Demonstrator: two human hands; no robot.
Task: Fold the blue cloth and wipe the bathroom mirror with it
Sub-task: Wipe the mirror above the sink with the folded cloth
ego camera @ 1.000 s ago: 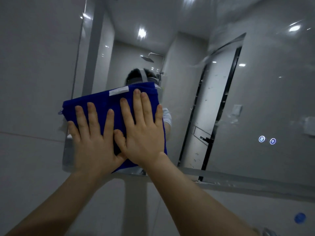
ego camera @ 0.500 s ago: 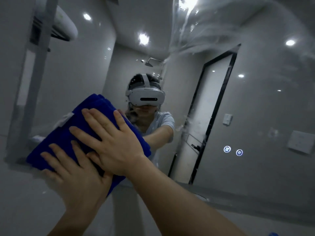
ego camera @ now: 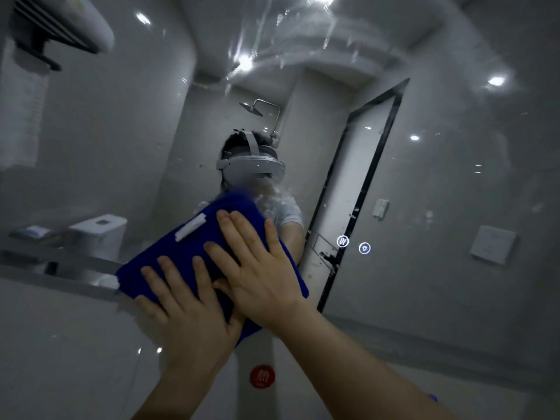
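Evidently soft, light and limp, the folded blue terry cloth (ego camera: 188, 247) lay flat on the large glass bathroom mirror (ego camera: 424, 177), toward 7 o'clock. Both the left hand (ego camera: 188, 304) and right hand (ego camera: 260, 274) pressed it with straight, spread fingers, clasping nothing; flat palms probably suited it.

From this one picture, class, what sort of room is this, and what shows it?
Most likely a bathroom: the mirror on the wall reflects a shower head and a toilet.
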